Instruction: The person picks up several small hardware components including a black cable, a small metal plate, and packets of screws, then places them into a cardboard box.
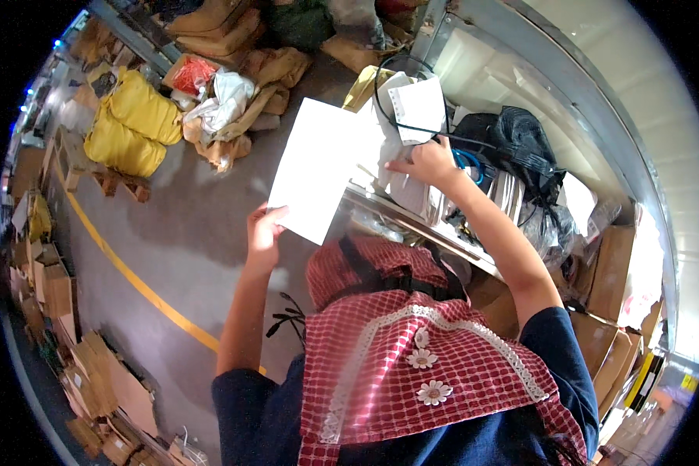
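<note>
My left hand (265,233) is closed on the lower left edge of a blank white sheet (314,167), thumb on top. The sheet is held tilted above the floor, and its right side comes up to white papers on a cluttered shelf. My right hand (429,161) reaches over that shelf with its thumb stretched out to the left, apart from the other fingers. Just beyond it lies a small white pad (418,109) with a row of holes along one edge. A black cable (384,74) loops around the pad and passes by my right fingers.
Black plastic bags (512,140) and a blue coil (467,165) lie right of my right hand. Cardboard boxes (612,264) stand at the right. Yellow sacks (134,124) rest on a wooden pallet at the far left. A yellow line (136,287) crosses the grey floor.
</note>
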A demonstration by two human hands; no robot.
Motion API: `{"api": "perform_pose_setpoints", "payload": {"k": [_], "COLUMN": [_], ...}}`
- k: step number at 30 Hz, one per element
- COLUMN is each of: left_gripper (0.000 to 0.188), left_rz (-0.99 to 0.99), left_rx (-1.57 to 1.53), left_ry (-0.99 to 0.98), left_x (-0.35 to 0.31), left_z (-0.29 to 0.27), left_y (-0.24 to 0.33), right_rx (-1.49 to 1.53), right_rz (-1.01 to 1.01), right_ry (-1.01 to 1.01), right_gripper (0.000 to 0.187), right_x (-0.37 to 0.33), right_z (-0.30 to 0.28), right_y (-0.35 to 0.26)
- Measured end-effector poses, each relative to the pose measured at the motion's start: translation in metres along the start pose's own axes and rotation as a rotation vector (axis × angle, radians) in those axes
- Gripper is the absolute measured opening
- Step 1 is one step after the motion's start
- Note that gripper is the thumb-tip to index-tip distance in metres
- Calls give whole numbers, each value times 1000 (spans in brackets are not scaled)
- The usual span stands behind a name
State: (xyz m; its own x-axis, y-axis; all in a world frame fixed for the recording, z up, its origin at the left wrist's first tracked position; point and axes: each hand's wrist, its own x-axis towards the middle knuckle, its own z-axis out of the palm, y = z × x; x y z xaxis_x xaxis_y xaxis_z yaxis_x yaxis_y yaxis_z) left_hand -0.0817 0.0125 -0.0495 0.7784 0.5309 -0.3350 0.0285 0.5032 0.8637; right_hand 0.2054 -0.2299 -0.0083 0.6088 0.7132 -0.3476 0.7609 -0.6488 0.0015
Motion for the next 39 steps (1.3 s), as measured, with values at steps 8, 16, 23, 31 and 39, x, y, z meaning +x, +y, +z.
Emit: {"api": "perform_pose_setpoints", "payload": {"k": [8,16,23,31,39], "left_gripper": [19,18,23,30,35], "left_rz": [-35,38,-4,-110,244], "left_rx": [0,-56,-270,-371,100], "left_ry": [27,142,104,-117,-238], "left_x": [18,25,25,75,69], "left_z": [14,6,41,93,102], "left_y": [-3,-3,15,16,30], "right_rx": [120,-150,-339,283,643], "right_rz": [92,215,167,329,274], "right_ry": [-129,-213,-59,51,535], "right_gripper": [57,55,61,91,75], "right_x": [4,0,-27,-43,-81], "right_z": [-18,-20,25,15,36], "right_y": [-10,-68,-87,-74,-18]}}
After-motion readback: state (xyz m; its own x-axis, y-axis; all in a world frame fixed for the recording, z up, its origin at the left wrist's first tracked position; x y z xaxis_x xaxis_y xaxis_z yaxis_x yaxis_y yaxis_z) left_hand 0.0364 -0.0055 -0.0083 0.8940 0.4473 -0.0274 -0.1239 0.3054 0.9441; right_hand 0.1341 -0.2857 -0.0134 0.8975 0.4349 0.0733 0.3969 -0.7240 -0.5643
